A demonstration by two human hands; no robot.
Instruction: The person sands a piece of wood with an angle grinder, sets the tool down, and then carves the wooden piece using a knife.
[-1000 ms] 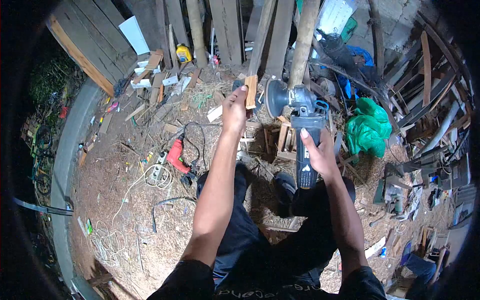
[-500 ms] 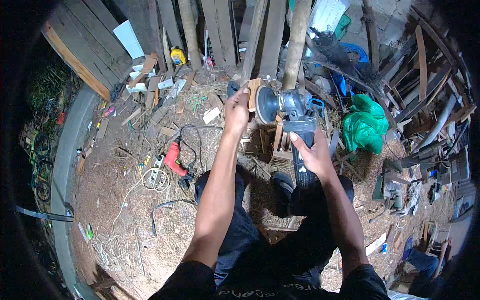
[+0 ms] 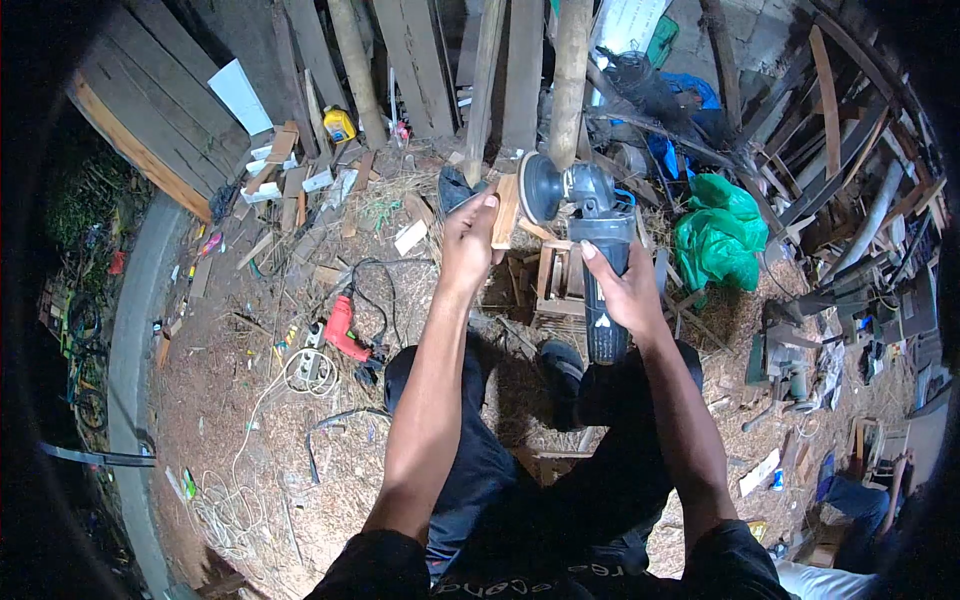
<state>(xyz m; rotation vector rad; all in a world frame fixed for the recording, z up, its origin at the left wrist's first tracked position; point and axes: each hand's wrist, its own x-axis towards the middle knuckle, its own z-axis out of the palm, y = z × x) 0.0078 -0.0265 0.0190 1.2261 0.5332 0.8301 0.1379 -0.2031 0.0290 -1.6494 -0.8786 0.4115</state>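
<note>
My left hand [image 3: 468,238] grips a small light wooden block [image 3: 505,211], held upright in front of me. My right hand [image 3: 617,290] is wrapped around the dark handle of an angle grinder [image 3: 590,250]. The grinder's round sanding disc [image 3: 540,189] faces the block and sits right against its edge, or a hair apart; I cannot tell which. Both arms are stretched out over my knees.
Below the hands stands a small wooden crate [image 3: 560,280] on sawdust-covered ground. A red power drill [image 3: 343,330] and a white power strip [image 3: 312,362] with cords lie to the left. A green plastic bag [image 3: 718,240] is on the right; planks and poles lean behind.
The block and the grinder disc were apart, then came together. Both hands shifted slightly left and the view tilted a little downward.
</note>
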